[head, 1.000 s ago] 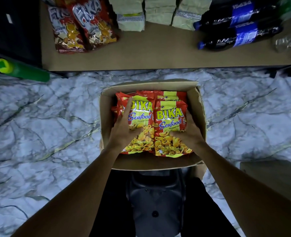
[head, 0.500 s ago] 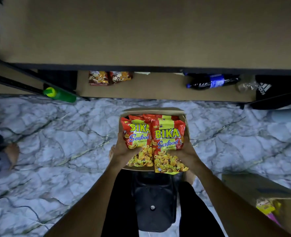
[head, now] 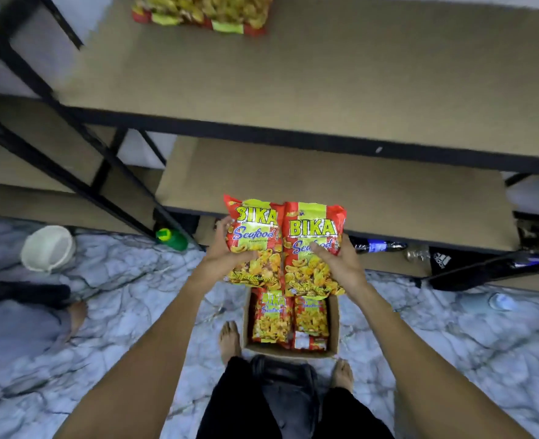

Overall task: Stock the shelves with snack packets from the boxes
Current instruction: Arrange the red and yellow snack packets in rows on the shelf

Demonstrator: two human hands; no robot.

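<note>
While the left hand (head: 227, 264) and right hand (head: 342, 264) hold two Bika Seafood packets (head: 312, 229) above the cardboard box (head: 333, 324), fingers (head: 221, 225) curled round their edges, carrying seems underway. Next, they likely need lifting onto the upper shelf (head: 293, 83).

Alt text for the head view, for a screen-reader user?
A person's left hand and right hand hold two Bika Seafood packets side by side above an open cardboard box of more packets on a marble floor. Tan shelves stand ahead; the upper one carries similar packets.
</note>
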